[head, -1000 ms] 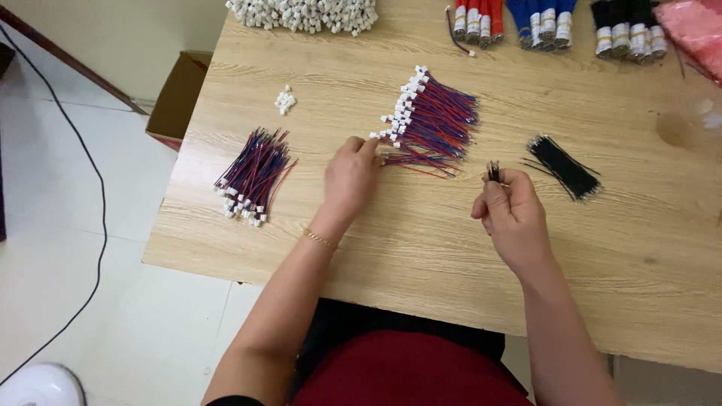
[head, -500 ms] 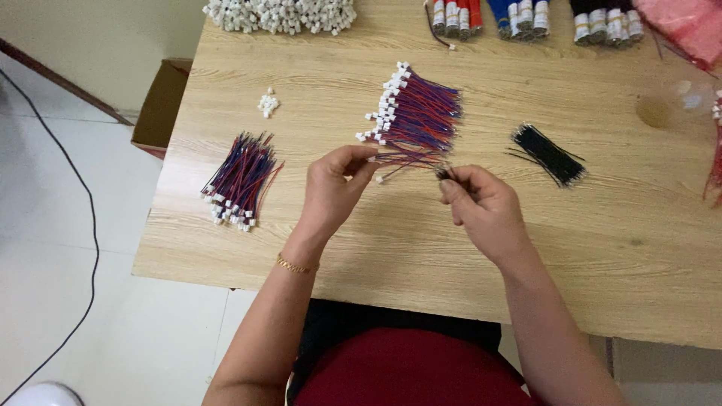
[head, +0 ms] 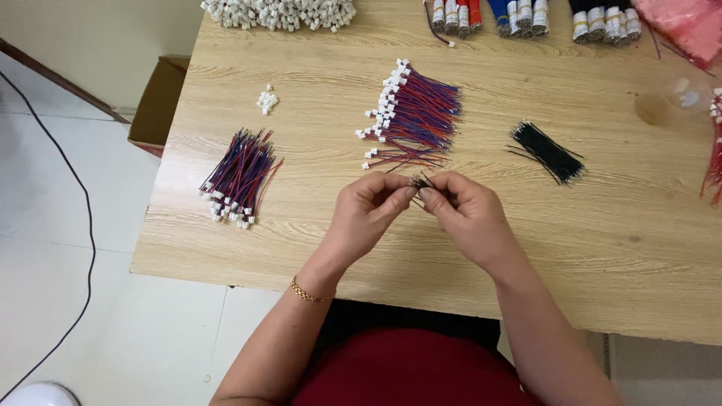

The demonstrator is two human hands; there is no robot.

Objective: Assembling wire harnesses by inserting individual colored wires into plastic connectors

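Note:
My left hand (head: 372,214) and my right hand (head: 466,214) meet above the middle of the wooden table (head: 526,248), fingertips pinched together on a small bunch of thin black wires (head: 420,181). Just beyond my hands lies a pile of red and blue wire leads with white connectors (head: 412,116). A second, neater pile of such leads (head: 239,177) lies to the left. A loose bundle of black wires (head: 549,152) rests to the right of my hands.
A heap of white connectors (head: 282,11) sits at the far edge, with a few more (head: 266,99) further left. Taped wire bundles (head: 526,16) line the back. A pink bag (head: 684,26) lies at the far right corner. A cardboard box (head: 159,101) stands on the floor left.
My left hand has left the red and blue pile and come to the right hand. Both now pinch the small black wire bunch together, nearer to me.

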